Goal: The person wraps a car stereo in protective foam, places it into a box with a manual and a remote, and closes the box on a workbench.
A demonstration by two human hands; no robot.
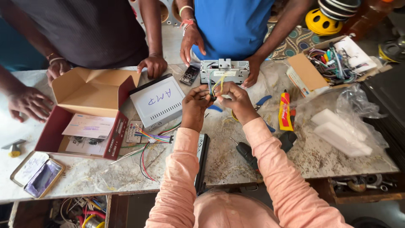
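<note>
At the far left of the surface (261,162) lies a phone in a gold case (43,179), and beside it an open cardboard box (90,90) with papers inside. Another person's hand (28,102) rests flat near that box. Right of the box sits a grey metal unit (157,101) with a blue marking on top, and below it a bundle of coloured wires (152,137) trails across the surface.

My left hand (195,106) is raised in the middle, its fingers pinched on the thin wires (215,84) that run from the back of the small silver device (223,71) just beyond. My right hand (237,99) is close beside the left, almost touching it, and its fingertips are pinched on the same wires. The wires sit between my two hands, above the surface and just in front of the device.

A person in a blue shirt steadies that device with one hand (252,71). Further right lie a yellow and red tube (285,111), a screwdriver (246,153), white foam blocks (341,133) and a box of tangled cables (333,63).
</note>
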